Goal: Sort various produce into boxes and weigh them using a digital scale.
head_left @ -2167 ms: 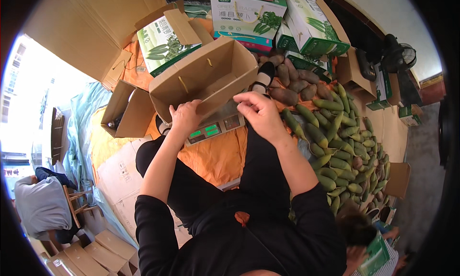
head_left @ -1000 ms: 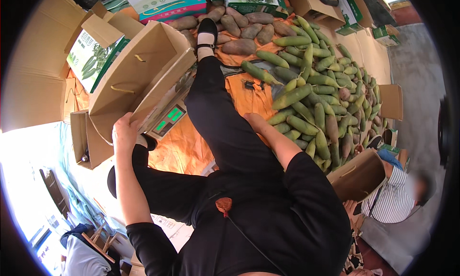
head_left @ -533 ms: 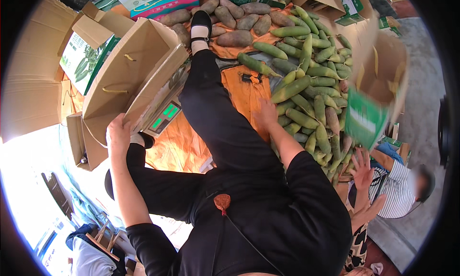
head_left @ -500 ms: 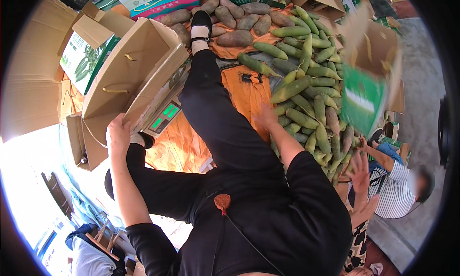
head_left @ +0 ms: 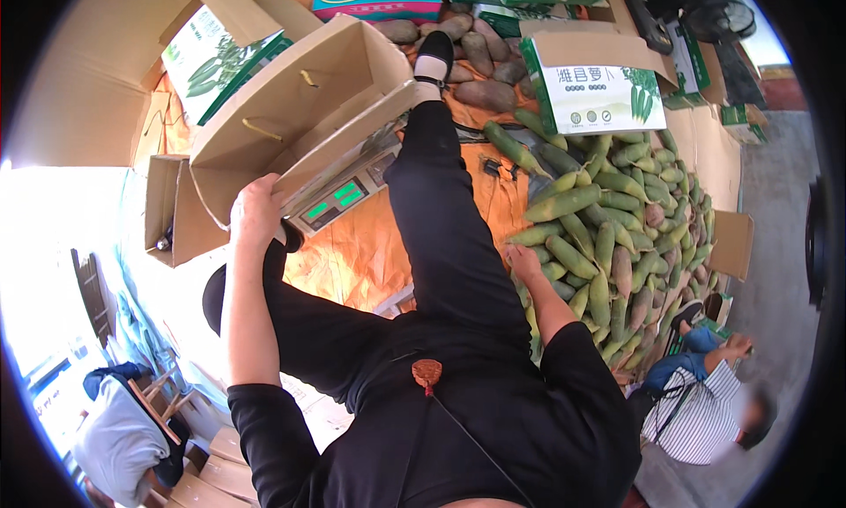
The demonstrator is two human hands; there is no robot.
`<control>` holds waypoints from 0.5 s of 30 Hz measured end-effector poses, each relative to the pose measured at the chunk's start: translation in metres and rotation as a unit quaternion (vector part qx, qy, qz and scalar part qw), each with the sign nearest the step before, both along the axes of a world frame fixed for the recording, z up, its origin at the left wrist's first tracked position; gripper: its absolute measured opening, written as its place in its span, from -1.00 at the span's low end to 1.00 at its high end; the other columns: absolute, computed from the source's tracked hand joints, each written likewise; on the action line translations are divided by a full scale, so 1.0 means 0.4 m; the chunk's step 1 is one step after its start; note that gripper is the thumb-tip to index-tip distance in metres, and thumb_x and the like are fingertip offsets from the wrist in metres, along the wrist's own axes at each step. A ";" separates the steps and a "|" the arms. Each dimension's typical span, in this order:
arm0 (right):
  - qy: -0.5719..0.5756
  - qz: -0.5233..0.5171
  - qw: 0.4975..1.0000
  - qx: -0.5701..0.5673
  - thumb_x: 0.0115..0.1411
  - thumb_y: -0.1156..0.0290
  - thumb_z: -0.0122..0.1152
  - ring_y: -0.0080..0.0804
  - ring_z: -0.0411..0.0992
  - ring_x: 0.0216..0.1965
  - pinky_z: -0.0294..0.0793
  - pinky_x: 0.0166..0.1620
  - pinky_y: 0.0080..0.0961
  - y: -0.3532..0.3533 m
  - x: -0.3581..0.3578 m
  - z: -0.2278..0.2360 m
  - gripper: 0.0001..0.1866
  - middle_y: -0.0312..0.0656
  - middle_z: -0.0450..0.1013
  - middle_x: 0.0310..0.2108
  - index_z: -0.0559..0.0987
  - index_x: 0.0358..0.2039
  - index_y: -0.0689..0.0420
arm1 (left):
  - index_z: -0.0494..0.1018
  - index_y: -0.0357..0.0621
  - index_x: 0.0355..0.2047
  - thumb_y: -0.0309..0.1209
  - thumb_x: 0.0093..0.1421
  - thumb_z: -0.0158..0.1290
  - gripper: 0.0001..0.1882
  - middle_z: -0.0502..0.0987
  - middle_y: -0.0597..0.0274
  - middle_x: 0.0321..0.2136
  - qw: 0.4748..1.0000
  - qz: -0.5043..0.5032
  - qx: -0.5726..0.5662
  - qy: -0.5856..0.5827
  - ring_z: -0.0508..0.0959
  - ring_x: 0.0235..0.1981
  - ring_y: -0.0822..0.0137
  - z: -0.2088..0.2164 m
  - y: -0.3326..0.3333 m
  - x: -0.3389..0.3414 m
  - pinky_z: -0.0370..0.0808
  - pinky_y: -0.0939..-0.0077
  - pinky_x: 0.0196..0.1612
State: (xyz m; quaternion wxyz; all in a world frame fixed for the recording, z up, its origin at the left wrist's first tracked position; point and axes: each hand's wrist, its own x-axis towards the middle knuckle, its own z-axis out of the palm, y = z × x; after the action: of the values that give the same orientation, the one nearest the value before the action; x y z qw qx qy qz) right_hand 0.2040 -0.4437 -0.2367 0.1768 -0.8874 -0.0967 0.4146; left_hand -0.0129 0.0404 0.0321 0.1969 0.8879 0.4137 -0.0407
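My left hand (head_left: 256,210) is closed on the near edge of an open cardboard box (head_left: 216,142), which leans over a scale (head_left: 339,204) with a lit green display. At the left edge of a heap of green radishes (head_left: 564,204) is my right hand (head_left: 523,259), fingers curled against the radishes. What those fingers hold, if anything, is hidden. My legs (head_left: 449,217) are spread, one stretched forward between the scale and the heap.
Orange sheeting (head_left: 352,257) covers the ground. Beyond the heap lie purplish-brown roots (head_left: 476,54). A white and green carton (head_left: 599,85) rests at the heap's far side. Another person (head_left: 696,402) in a striped top sits at right. A wooden chair (head_left: 159,402) stands at lower left.
The view has shifted. The carton that was blurred in mid-air at right now rests behind the heap. My right hand has drawn in from open to curled; another person's raised hands are gone.
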 end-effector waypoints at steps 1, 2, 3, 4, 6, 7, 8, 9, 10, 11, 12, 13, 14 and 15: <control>0.046 -0.036 0.998 0.008 0.18 0.22 0.03 -0.20 0.46 -0.14 0.38 -0.02 -0.24 -0.006 0.009 -0.015 -0.77 -0.11 0.52 -0.19 0.59 -0.24 -0.05 | 0.51 -0.13 -0.20 -0.43 0.06 0.02 -0.74 0.54 -0.13 -0.32 1.000 0.001 0.004 -0.007 0.53 -0.21 -0.08 0.007 -0.006 0.005 0.44 0.16 -0.13; 0.043 -0.030 0.999 0.011 0.18 0.22 0.03 -0.20 0.46 -0.14 0.38 -0.02 -0.24 -0.016 0.016 -0.027 -0.77 -0.11 0.52 -0.19 0.59 -0.24 -0.05 | 0.51 -0.13 -0.20 -0.43 0.06 0.02 -0.74 0.54 -0.13 -0.32 1.000 0.007 0.007 -0.010 0.53 -0.21 -0.08 0.014 -0.012 0.013 0.44 0.16 -0.13; -0.054 -0.011 0.995 0.082 0.21 0.23 0.00 -0.29 0.45 -0.25 0.39 -0.12 -0.33 -0.090 0.040 -0.068 -0.75 -0.17 0.52 -0.32 0.59 -0.33 0.07 | 0.51 -0.14 -0.22 -0.44 0.06 0.01 -0.75 0.54 -0.13 -0.33 1.000 -0.009 -0.019 -0.011 0.53 -0.21 -0.08 0.012 -0.019 0.050 0.44 0.16 -0.13; -0.146 0.014 0.977 0.153 0.23 0.23 -0.04 -0.38 0.44 -0.36 0.40 -0.23 -0.42 -0.130 0.057 -0.090 -0.68 -0.22 0.52 -0.45 0.59 -0.43 0.19 | 0.51 -0.15 -0.24 -0.44 0.06 0.01 -0.76 0.54 -0.13 -0.34 0.999 -0.022 -0.042 -0.008 0.53 -0.22 -0.08 0.007 -0.019 0.073 0.44 0.16 -0.13; -0.122 -0.042 0.972 0.196 0.24 0.22 -0.06 -0.40 0.42 -0.39 0.39 -0.23 -0.46 -0.043 0.064 -0.026 -0.66 -0.25 0.50 -0.47 0.57 -0.46 0.18 | 0.51 -0.16 -0.27 -0.45 0.07 -0.02 -0.79 0.54 -0.13 -0.37 1.000 -0.015 -0.015 -0.016 0.53 -0.24 -0.09 -0.003 0.000 0.027 0.44 0.16 -0.15; -0.108 -0.108 0.963 0.221 0.26 0.21 -0.09 -0.42 0.41 -0.41 0.38 -0.23 -0.50 -0.009 0.079 0.031 -0.64 -0.27 0.47 -0.49 0.56 -0.49 0.18 | 0.51 -0.17 -0.29 -0.46 0.08 -0.03 -0.80 0.54 -0.13 -0.39 1.000 -0.002 -0.025 -0.014 0.54 -0.26 -0.08 0.006 0.001 0.011 0.45 0.17 -0.17; -0.107 -0.100 0.963 0.225 0.26 0.21 -0.09 -0.42 0.41 -0.41 0.38 -0.23 -0.50 0.016 0.101 0.090 -0.64 -0.27 0.47 -0.49 0.56 -0.49 0.18 | 0.50 -0.18 -0.30 -0.48 0.09 -0.05 -0.82 0.53 -0.13 -0.40 0.999 0.007 -0.039 -0.016 0.54 -0.28 -0.08 0.011 -0.002 0.005 0.46 0.18 -0.19; -0.058 -0.222 0.949 0.217 0.28 0.17 -0.11 -0.40 0.40 -0.36 0.37 -0.17 -0.40 0.031 0.128 0.148 -0.62 -0.28 0.44 -0.47 0.55 -0.48 0.15 | 0.49 -0.20 -0.34 -0.50 0.09 -0.03 -0.85 0.53 -0.12 -0.42 0.997 0.021 -0.062 -0.028 0.55 -0.32 -0.06 0.023 -0.006 0.005 0.48 0.19 -0.22; -0.007 -0.339 0.918 0.206 0.31 0.14 -0.13 -0.39 0.40 -0.31 0.37 -0.12 -0.30 0.047 0.152 0.202 -0.60 -0.30 0.42 -0.46 0.55 -0.46 0.12 | 0.49 -0.20 -0.34 -0.50 0.09 -0.03 -0.85 0.53 -0.12 -0.42 0.997 0.027 -0.060 -0.032 0.55 -0.32 -0.06 0.028 -0.007 0.001 0.48 0.19 -0.22; -0.011 -0.334 0.919 0.210 0.31 0.14 -0.13 -0.39 0.40 -0.31 0.37 -0.12 -0.30 0.059 0.174 0.255 -0.60 -0.30 0.42 -0.46 0.55 -0.46 0.12 | 0.49 -0.19 -0.34 -0.51 0.08 -0.02 -0.86 0.54 -0.11 -0.43 0.999 0.012 -0.046 -0.018 0.56 -0.33 -0.06 0.026 -0.006 0.000 0.49 0.19 -0.23; 0.017 -0.413 0.890 0.194 0.32 0.12 -0.13 -0.35 0.37 -0.20 0.35 -0.13 -0.15 0.067 0.192 0.305 -0.64 -0.29 0.42 -0.42 0.47 -0.49 0.07 | 0.49 -0.19 -0.34 -0.51 0.08 0.00 -0.86 0.54 -0.11 -0.43 0.999 -0.004 -0.032 -0.002 0.56 -0.34 -0.05 0.026 -0.004 0.001 0.49 0.19 -0.23; 0.046 -0.491 0.852 0.175 0.32 0.10 -0.13 -0.31 0.35 -0.10 0.32 -0.13 -0.01 0.071 0.205 0.346 -0.66 -0.29 0.42 -0.39 0.40 -0.52 0.01 | 0.51 -0.16 -0.31 -0.50 0.07 0.03 -0.84 0.54 -0.10 -0.41 1.000 -0.015 -0.023 -0.001 0.55 -0.29 -0.05 0.019 -0.002 0.003 0.48 0.18 -0.19; 0.044 -0.488 0.853 0.177 0.32 0.10 -0.13 -0.31 0.35 -0.10 0.32 -0.13 -0.01 0.074 0.218 0.376 -0.66 -0.29 0.42 -0.39 0.40 -0.52 0.01 | 0.51 -0.16 -0.31 -0.50 0.07 0.03 -0.84 0.54 -0.10 -0.41 1.000 -0.013 -0.022 -0.004 0.55 -0.29 -0.05 0.017 -0.001 0.004 0.48 0.18 -0.19; 0.055 -0.469 0.845 0.251 0.32 0.07 -0.12 -0.32 0.32 -0.04 0.29 -0.15 0.08 0.071 0.231 0.407 -0.65 -0.29 0.41 -0.37 0.36 -0.53 -0.02 | 0.52 -0.19 -0.28 -0.51 0.04 0.03 -0.80 0.53 -0.15 -0.40 0.999 -0.015 -0.027 -0.017 0.53 -0.26 -0.09 0.017 -0.002 0.012 0.46 0.18 -0.16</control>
State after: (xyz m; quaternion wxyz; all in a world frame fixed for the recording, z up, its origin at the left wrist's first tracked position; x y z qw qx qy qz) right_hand 0.2964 -0.4151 -0.0739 0.5721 -0.7279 0.2398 0.2923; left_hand -0.0080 0.0397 0.0389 0.2272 0.8888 0.3961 -0.0395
